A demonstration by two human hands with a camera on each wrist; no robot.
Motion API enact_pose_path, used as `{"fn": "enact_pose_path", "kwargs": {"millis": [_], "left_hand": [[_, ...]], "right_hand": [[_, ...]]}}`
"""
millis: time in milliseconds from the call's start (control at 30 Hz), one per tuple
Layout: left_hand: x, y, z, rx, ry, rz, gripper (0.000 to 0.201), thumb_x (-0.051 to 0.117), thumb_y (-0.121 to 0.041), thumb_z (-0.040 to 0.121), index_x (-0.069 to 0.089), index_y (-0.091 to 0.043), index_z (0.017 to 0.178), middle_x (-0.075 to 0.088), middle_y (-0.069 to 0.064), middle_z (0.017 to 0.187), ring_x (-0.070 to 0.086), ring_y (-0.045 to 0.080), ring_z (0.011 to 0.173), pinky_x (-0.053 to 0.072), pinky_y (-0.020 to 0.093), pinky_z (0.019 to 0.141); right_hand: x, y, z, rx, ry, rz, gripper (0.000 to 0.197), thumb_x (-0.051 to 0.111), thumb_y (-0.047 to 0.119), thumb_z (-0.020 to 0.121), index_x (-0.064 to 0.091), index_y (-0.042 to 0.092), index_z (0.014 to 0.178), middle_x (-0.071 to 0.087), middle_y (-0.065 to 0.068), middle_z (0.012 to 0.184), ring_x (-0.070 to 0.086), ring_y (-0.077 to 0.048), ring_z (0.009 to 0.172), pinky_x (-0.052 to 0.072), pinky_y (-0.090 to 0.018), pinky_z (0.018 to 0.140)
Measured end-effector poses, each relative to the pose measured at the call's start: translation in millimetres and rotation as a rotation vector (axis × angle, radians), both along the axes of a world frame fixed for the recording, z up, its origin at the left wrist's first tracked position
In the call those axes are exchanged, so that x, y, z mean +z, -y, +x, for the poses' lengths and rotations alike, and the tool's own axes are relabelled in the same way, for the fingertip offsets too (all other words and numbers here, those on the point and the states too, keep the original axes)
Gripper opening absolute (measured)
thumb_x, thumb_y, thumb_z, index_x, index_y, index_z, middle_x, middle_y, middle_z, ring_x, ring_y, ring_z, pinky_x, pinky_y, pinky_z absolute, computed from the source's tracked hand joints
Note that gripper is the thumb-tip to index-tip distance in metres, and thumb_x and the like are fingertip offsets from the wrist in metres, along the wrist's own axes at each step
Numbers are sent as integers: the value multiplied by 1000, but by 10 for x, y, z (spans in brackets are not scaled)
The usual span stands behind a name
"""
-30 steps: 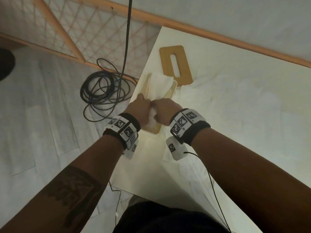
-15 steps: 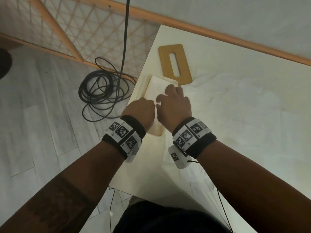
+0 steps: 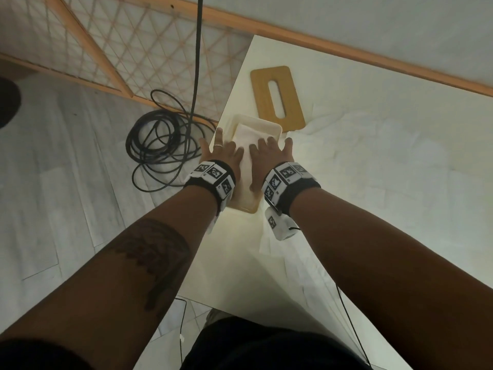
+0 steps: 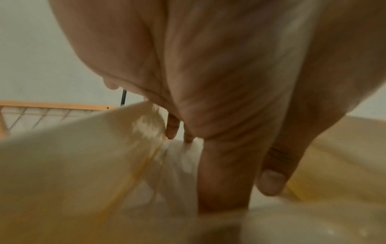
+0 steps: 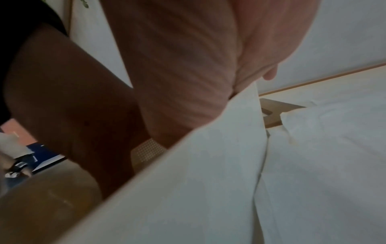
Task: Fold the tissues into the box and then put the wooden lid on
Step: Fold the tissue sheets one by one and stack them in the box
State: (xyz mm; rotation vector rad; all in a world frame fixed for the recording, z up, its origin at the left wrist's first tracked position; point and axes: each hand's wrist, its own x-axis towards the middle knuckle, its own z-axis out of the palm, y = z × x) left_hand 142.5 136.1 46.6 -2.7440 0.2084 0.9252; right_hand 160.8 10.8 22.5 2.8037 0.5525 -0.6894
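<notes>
Tissues (image 3: 252, 140) half hidden (both hands (image 3: 269, 153)).

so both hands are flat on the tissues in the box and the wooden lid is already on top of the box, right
Not quite. The head view shows the wooden lid lying on the table just beyond the box, not on top of it. The rest holds: the left hand and right hand press flat, fingers spread, on the tissues in the open box.
</notes>
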Motion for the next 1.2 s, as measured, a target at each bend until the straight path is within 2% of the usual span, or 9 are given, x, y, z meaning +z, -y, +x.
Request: {"fn": "enact_pose_path", "kwargs": {"millis": [133,233,367,467,567,667,867,1033,1200], "left_hand": [[-8,28,30,24,-15,-9,88,61,-39,94,6,-23,161,9,4,166,-13,42,153,3,71,117],[67,65,36,33,-43,12,81,60,-40,94,15,-24,159,15,2,166,-9,41,154,3,70,118],[348,165,-87,8,158,-7,61,57,-53,92,44,-22,143,39,3,154,26,39,147,20,63,114],[480,409,-359,134,320,-516,33,59,-41,96,61,-22,123,64,2,120,58,29,114,46,44,98],[371,894,-665,286,121,-887,21,65,-33,94,68,-19,109,71,-3,101,66,19,93,53,34,87],[2,1369,-807,340,-51,-713,49,64,-38,95,51,-13,135,55,7,133,58,27,119,48,35,99],[-424,1693,-863,393,58,-454,77,65,-36,93,19,-16,152,28,14,146,41,37,131,47,45,102],[-395,1821,-492,217,165,-435,86,64,-31,94,9,-22,160,18,8,159,26,38,144,35,47,113],[-357,1874,-122,22,131,-349,57,67,-30,92,42,-28,143,49,4,139,44,31,130,37,45,103]], "right_hand": [[39,-17,20,21,-46,-13,94,70,51,80,24,18,156,27,-8,161,14,-30,153,7,-65,118],[148,118,-21,-14,-14,238,84,65,51,89,24,25,157,24,-2,164,13,-23,155,15,-61,119],[225,926,-305,-332,251,905,29,61,28,97,65,27,126,68,7,129,68,-14,109,52,-37,98],[57,1748,-569,-718,262,788,15,61,23,95,70,28,106,72,8,106,70,-15,98,49,-23,83],[-154,2222,-734,-857,24,459,47,68,39,93,57,15,132,58,-7,130,59,-27,120,45,-31,96],[-237,2256,-769,-851,-53,395,71,77,52,83,47,16,137,50,-6,133,57,-29,121,49,-44,100],[-177,2315,-712,-779,-32,419,16,70,38,90,66,30,103,70,3,110,63,-23,97,48,-33,83],[-54,2446,-801,-686,35,485,20,52,29,99,68,35,110,72,4,105,67,-24,97,53,-37,86],[-19,2585,-929,-630,65,658,30,57,26,99,60,33,127,64,7,122,63,-18,111,49,-41,98]]}}
